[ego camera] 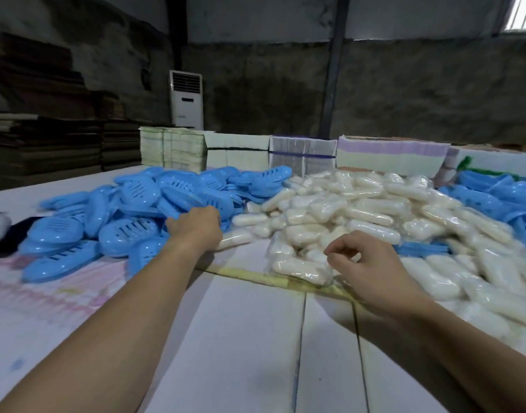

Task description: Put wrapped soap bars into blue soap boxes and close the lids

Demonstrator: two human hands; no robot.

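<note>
- Blue plastic: heap of soap boxes (130, 210), slotted shells lying loose and overlapping on the worktop (240, 338). The left hand (196, 226) reaches into the heap's near right edge, fingers curled down among the shells. Its fingertips are hidden, so I cannot tell whether this grip already holds a box.
- White, film-wrapped: heap of soap bars (360, 210), just right of the left hand and directly under and beyond the right hand (372, 263). The right hand hovers over the nearest bars with fingers bent and thumb close to the forefinger, a narrow grip. It seems to be plucking at a wrapper, but whether it has hold of a bar I cannot tell.
- Blue plastic, second lot: further soap boxes (494, 198), beyond and to the right of the right hand, partly buried by bars.
- Paper and card: bundled stacks (303, 156) along the far edge, well beyond both hands; flattened cartons (47, 138) far left; a white floor-standing air conditioner (186, 99) at the wall.
- Progress, as judged: no filled, closed box can be picked out. Both heaps look large. One box and one bar are being fetched; filling and closing are not yet done.
</note>
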